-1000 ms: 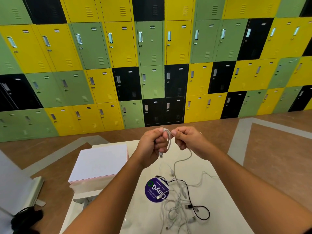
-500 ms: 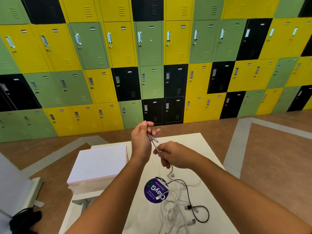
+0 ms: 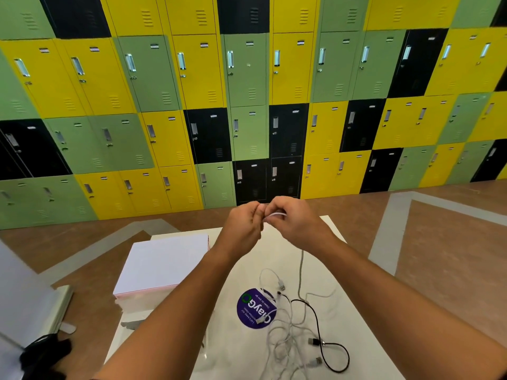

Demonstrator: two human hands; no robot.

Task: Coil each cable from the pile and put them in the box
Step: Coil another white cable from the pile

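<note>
Left hand (image 3: 244, 223), right hand (image 3: 290, 220) raised together, pinching white cable (image 3: 277, 214).

Left side of table (image 3: 333, 266) is being blocked by white box (image 3: 162, 267). Near right is being cluttered by cable pile (image 3: 290, 338). Far strip beyond pile is being left passable, crossed only by white cable (image 3: 301, 270) being dangled from left hand (image 3: 241, 229) and right hand (image 3: 297, 226).

white cable (image 3: 301, 266) lifted, tail trailing into tangled white and black pile (image 3: 291, 333), white box (image 3: 164, 266) to its left
</note>
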